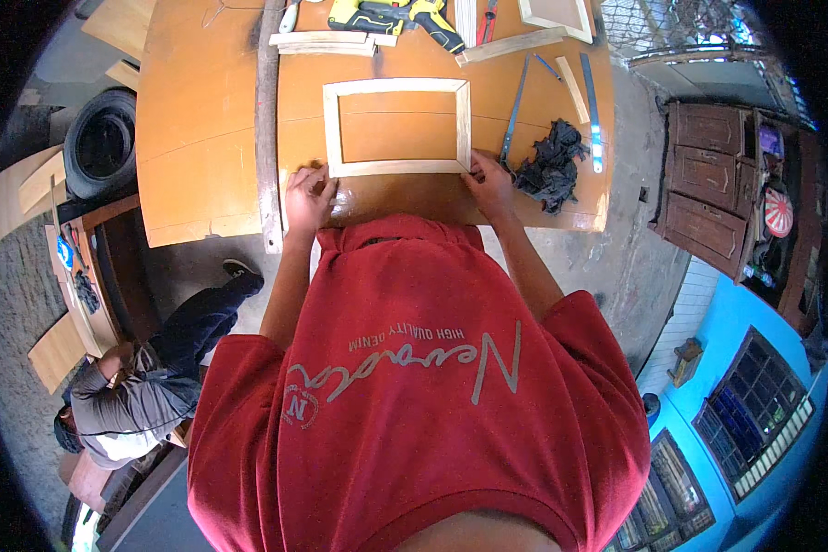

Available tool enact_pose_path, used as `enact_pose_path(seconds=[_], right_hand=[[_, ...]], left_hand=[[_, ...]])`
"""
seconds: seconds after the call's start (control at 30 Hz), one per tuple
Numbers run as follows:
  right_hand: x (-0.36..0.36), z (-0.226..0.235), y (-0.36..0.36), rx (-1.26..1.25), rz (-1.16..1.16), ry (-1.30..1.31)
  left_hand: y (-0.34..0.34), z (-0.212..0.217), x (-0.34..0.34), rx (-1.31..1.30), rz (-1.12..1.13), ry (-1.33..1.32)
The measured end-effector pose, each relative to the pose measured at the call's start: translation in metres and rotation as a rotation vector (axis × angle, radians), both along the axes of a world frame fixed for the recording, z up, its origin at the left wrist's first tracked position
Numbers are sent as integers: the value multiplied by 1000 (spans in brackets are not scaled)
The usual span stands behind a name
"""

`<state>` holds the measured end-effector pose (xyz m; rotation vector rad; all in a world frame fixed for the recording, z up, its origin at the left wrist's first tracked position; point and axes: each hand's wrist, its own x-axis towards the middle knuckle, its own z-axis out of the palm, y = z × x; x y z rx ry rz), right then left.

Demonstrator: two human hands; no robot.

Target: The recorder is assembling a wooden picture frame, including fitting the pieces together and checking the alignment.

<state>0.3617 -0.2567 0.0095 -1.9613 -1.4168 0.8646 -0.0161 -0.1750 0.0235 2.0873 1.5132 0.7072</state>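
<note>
Left of the brown worktable (202,138) are a black tyre (81,147) and a co-worker (138,405); on the table, the left hand (309,195) has its fingers partly curled at the near left corner of a rectangular wooden frame (396,167), though whether they grip it I cannot tell. The frame lies flat close to the near edge, and at its near right corner the right hand (490,187) has bent fingers at the wood, their grip unclear, with crumpled black material (554,167) just beside it and a metal ruler (591,110) farther right.
</note>
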Motion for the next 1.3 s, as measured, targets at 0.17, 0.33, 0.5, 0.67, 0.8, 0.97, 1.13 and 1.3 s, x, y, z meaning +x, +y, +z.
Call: enact_pose_path(seconds=[0.17,0.33,0.5,0.67,0.8,0.97,1.13,1.3], right_hand=[[0,1,-1,-34,1,-14],[0,3,-1,-12,-11,-1],[0,2,-3,26,0,-2],[1,3,-4,-36,1,-16],[3,-7,-7,34,7,-27],[2,-4,-4,43,18,-89],[2,-2,-2,11,-2,0],[0,-1,-4,59,6,-13]], left_hand=[[0,5,3,-18,20,-9],[1,1,-1,-2,10,19],[0,4,1,2,-11,17],[0,9,3,7,-13,10],[0,6,0,-31,-8,41],[-1,6,2,-9,9,-12],[-1,4,3,11,19,5],[-4,1,3,-5,51,-19]])
